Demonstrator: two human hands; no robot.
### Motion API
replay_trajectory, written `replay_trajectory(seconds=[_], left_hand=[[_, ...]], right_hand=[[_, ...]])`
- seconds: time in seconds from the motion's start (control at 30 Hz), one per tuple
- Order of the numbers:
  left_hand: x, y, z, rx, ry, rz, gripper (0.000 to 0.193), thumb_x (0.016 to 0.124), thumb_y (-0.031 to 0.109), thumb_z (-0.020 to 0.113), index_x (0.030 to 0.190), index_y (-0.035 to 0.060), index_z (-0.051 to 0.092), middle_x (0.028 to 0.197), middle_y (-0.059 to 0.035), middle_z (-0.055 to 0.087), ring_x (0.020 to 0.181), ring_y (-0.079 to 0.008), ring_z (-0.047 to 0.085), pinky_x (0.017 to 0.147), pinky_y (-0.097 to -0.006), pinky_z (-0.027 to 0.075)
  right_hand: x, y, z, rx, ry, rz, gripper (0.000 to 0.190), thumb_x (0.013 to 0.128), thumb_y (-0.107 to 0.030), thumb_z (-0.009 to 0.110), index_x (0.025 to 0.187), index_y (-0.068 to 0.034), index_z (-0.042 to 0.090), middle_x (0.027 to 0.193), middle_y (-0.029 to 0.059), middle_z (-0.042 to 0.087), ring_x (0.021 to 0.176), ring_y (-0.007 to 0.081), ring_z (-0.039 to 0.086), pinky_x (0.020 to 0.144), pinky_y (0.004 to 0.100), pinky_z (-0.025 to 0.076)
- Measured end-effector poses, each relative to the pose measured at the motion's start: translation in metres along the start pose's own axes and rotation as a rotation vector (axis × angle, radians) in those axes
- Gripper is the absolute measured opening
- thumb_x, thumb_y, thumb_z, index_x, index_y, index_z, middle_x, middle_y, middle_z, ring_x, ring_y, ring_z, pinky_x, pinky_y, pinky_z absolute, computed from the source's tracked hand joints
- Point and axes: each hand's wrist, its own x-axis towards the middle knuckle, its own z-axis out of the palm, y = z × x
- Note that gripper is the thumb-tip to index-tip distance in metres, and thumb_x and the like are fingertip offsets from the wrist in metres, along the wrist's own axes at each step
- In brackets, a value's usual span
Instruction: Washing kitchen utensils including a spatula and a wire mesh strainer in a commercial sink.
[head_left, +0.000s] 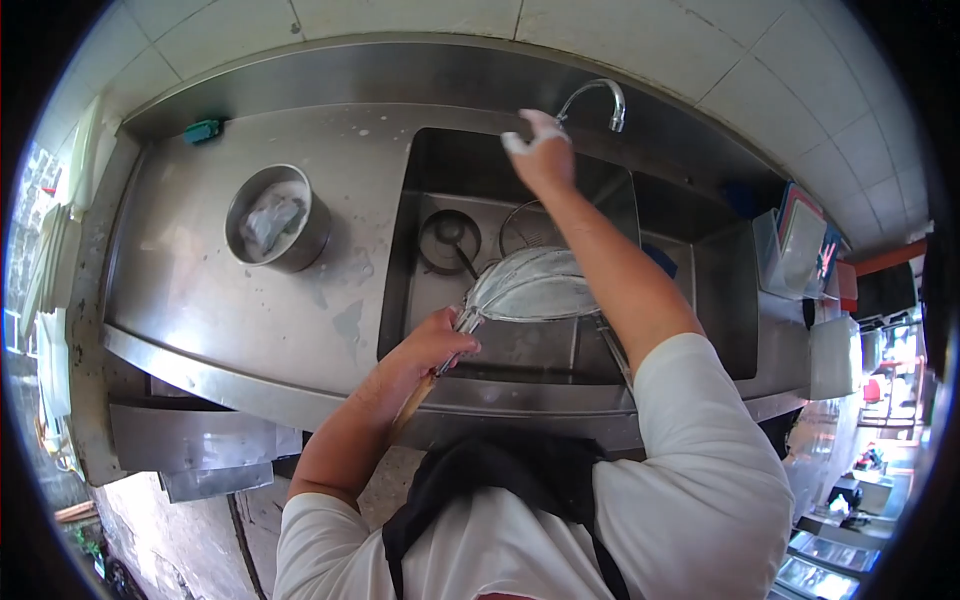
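Observation:
My left hand (442, 337) is closed around the handle of a large wire-mesh strainer (536, 289), close to its rim. White suds coat the strainer, which is held over the sink basin (495, 352); the wooden end of its handle runs back under my forearm. My right hand (544, 154) is stretched towards the base of the curved chrome faucet (600, 86). Its fingers are apart, with foam on them. Whether it touches the faucet's base is hard to see. Below, in the basin, lie a dark round utensil (450, 240) and a wire strainer (521, 225), partly hidden.
A metal pot (300, 247) with suds and a whitish crumpled thing stands on the steel drainboard (172, 277) at left. Behind it lies a green scrubber (202, 131). A second basin (724, 300) adjoins on the right, beside a clear plastic bin (780, 262).

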Motion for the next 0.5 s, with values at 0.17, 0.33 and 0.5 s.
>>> replay_trajectory(seconds=[0.17,0.33,0.5], left_hand=[[0.025,0.025,0.02,0.06,-0.017,-0.01,0.044,0.075,0.008,0.074,0.116,0.005,0.061,0.07,0.0007,0.054,0.051,-0.0089,0.051,0.047,-0.0261,0.04],[0.033,0.02,0.01,0.153,0.048,-0.014,0.044,0.074,0.01,0.076,0.115,0.0037,0.061,0.072,-0.0002,0.056,0.054,-0.0084,0.052,0.048,-0.0263,0.042],[0.058,0.045,0.023,0.219,0.012,-0.038,0.043,0.075,0.012,0.077,0.115,0.0041,0.062,0.072,0.0001,0.056,0.053,-0.0085,0.051,0.048,-0.0267,0.041]], right_hand=[[0.011,0.104,-0.014,-0.098,0.132,0.458,0.048,0.079,-0.032,0.075,0.117,-0.002,0.069,0.123,0.0204,0.066,0.118,0.0356,0.061,0.103,0.0415,0.047],[0.014,0.056,0.018,-0.25,-0.283,0.193,0.056,0.078,-0.039,0.076,0.123,-0.007,0.067,0.137,0.0177,0.057,0.133,0.0374,0.048,0.11,0.045,0.042],[0.017,0.106,0.001,-0.353,-0.42,-0.058,0.054,0.082,-0.036,0.075,0.13,-0.012,0.066,0.123,0.0119,0.066,0.124,0.0358,0.056,0.106,0.0449,0.045]])
